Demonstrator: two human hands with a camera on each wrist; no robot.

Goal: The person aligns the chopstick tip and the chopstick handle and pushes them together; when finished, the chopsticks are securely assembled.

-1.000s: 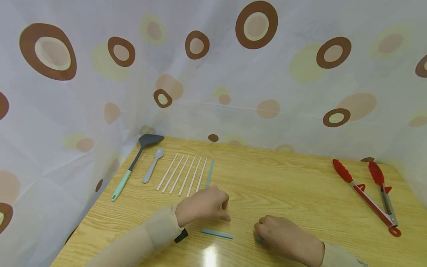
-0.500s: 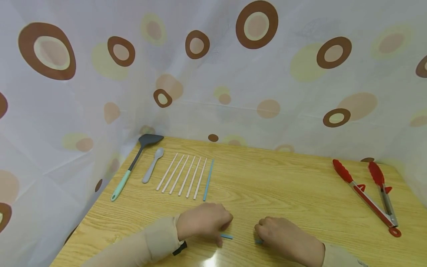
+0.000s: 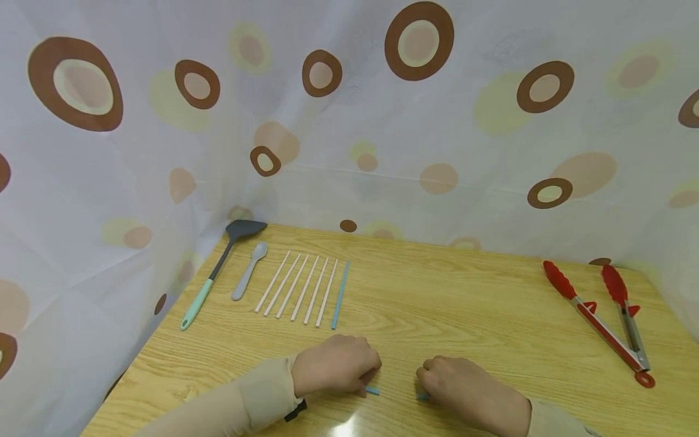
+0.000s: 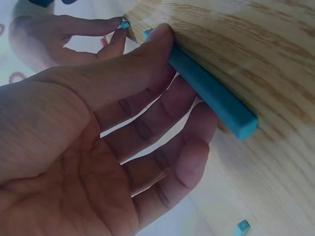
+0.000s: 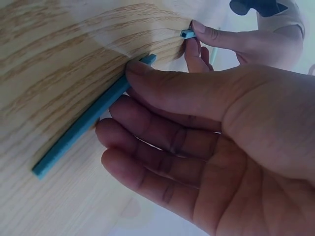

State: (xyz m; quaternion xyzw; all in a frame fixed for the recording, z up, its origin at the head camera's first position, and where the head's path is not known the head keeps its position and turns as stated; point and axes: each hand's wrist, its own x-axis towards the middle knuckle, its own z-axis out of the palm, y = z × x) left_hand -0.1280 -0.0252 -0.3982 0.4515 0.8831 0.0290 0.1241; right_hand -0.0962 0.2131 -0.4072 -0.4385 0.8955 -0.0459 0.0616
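My left hand (image 3: 335,365) is low over the wooden table, pinching a short blue stick (image 4: 211,91) between thumb and fingers. The stick has flat sides and blunt ends; its tip shows beside the hand in the head view. To the right, my right hand (image 3: 472,391) pinches another blue stick (image 5: 88,118), its thumb on top near one end. A gap separates the two held sticks. Just beyond the left hand, a third blue stick (image 3: 340,296) lies at the right end of a row of several white sticks (image 3: 297,287).
A grey spoon (image 3: 250,271) and a dark turner (image 3: 221,264) with a mint handle lie at the left. Red tongs (image 3: 606,331) lie spread at the right. A spotted curtain (image 3: 349,121) borders the table (image 3: 437,291) at the back and sides.
My left hand has moved down toward the near edge from beside the white row and taken hold of the blue stick lying there. The right hand has stayed in place with its stick.
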